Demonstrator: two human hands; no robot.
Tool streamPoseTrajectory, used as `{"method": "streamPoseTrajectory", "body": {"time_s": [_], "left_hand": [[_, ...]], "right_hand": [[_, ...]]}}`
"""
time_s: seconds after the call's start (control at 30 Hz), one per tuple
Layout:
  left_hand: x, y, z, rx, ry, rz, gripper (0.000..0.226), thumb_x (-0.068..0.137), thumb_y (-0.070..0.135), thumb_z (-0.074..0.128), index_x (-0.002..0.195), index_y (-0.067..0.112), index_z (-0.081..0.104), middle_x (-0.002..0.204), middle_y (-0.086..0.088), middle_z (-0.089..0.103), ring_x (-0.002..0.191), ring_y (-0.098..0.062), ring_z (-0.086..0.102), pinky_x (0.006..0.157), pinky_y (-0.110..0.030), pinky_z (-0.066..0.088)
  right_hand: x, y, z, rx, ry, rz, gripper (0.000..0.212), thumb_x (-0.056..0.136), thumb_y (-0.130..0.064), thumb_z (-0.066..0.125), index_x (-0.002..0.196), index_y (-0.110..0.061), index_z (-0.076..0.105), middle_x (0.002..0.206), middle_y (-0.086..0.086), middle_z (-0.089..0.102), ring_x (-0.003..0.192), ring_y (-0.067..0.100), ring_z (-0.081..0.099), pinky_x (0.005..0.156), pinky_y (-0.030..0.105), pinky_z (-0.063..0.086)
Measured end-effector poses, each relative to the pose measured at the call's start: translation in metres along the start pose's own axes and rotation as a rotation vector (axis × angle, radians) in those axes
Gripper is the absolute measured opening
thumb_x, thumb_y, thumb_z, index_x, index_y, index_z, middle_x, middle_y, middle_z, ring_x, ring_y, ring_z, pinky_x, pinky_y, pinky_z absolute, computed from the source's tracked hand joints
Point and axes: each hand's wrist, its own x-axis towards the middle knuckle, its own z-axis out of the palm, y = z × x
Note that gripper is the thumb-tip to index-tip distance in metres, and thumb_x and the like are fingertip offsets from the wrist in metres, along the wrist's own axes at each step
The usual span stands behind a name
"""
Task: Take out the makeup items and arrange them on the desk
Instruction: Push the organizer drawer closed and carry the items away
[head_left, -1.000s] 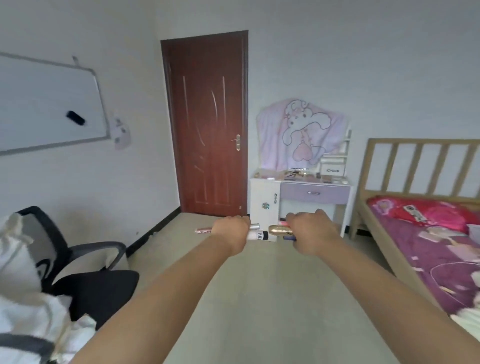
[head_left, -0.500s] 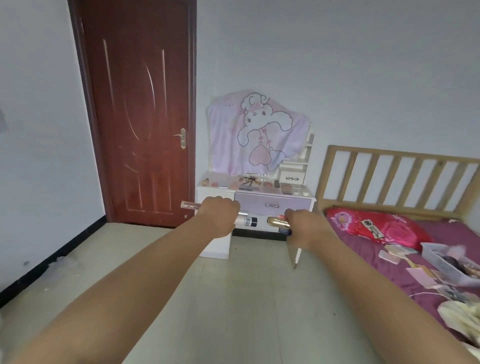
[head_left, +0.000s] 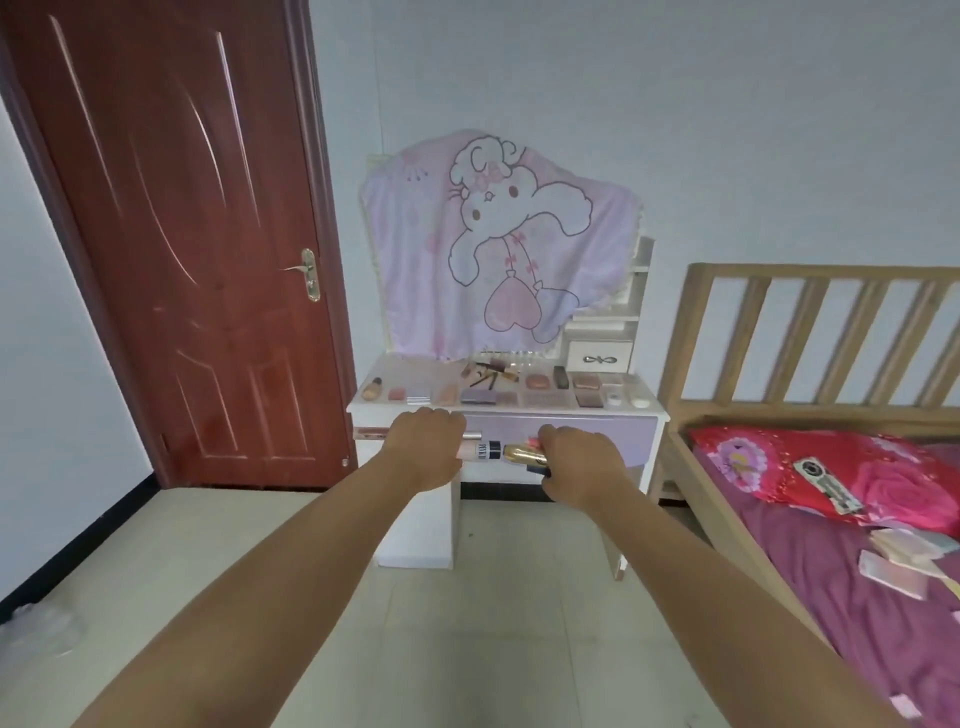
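From my head camera, the dresser (head_left: 506, 410) now sits much closer and nearly straight ahead; a second ago it was small and far across the floor, with a chair and whiteboard off to my left, and those are gone from view. I judge I am on the carrying leg, about to reach the desk and set things down.

My left hand (head_left: 423, 454) is closed around a slim pink tube (head_left: 370, 432) that pokes out to the left, and a pale bottle with a dark cap (head_left: 480, 450) that pokes out to the right. My right hand (head_left: 576, 470) is curled shut on a gold tube (head_left: 524, 453), with something pink and something dark beside it that I cannot make out.

The dresser top already carries a row of makeup items (head_left: 537, 382): compacts, palettes, brushes, a small bottle. The left part looks least crowded. A cartoon rabbit cloth (head_left: 498, 244) hangs over the mirror. A brown door (head_left: 171, 234) stands to the left, and a wooden bed (head_left: 810, 441) with red pillows and more scattered items is on the right.
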Motion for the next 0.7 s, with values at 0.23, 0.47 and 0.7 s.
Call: {"method": "streamPoseTrajectory", "body": {"time_s": [0.23, 0.47, 0.7], "left_hand": [[0.136, -0.074, 0.072, 0.000, -0.084, -0.084, 0.027, 0.087, 0.023, 0.045, 0.110, 0.009, 0.045, 0.110, -0.007, 0.055, 0.099, -0.025, 0.055, 0.065, -0.031, 0.035], [0.293, -0.190, 0.160, -0.035, -0.145, -0.169, 0.028, 0.087, 0.023, 0.045, 0.112, 0.010, 0.045, 0.109, -0.006, 0.057, 0.098, -0.024, 0.056, 0.066, -0.031, 0.036], [0.418, -0.264, 0.242, -0.092, -0.224, -0.178, 0.026, 0.087, 0.023, 0.045, 0.108, 0.008, 0.047, 0.108, -0.007, 0.058, 0.097, -0.024, 0.056, 0.067, -0.029, 0.035]], "right_hand": [[0.181, 0.003, 0.054, 0.069, -0.034, -0.144, 0.029, 0.082, -0.011, 0.054, 0.111, -0.011, 0.048, 0.105, 0.008, 0.060, 0.092, 0.026, 0.059, 0.075, 0.032, 0.045], [0.380, 0.007, 0.116, 0.033, -0.086, -0.125, 0.030, 0.082, -0.012, 0.050, 0.111, -0.010, 0.045, 0.107, 0.007, 0.059, 0.095, 0.026, 0.058, 0.074, 0.031, 0.045], [0.532, 0.025, 0.172, 0.051, -0.210, -0.027, 0.029, 0.078, -0.012, 0.053, 0.106, -0.011, 0.049, 0.101, 0.006, 0.062, 0.092, 0.025, 0.060, 0.069, 0.030, 0.046]]}}
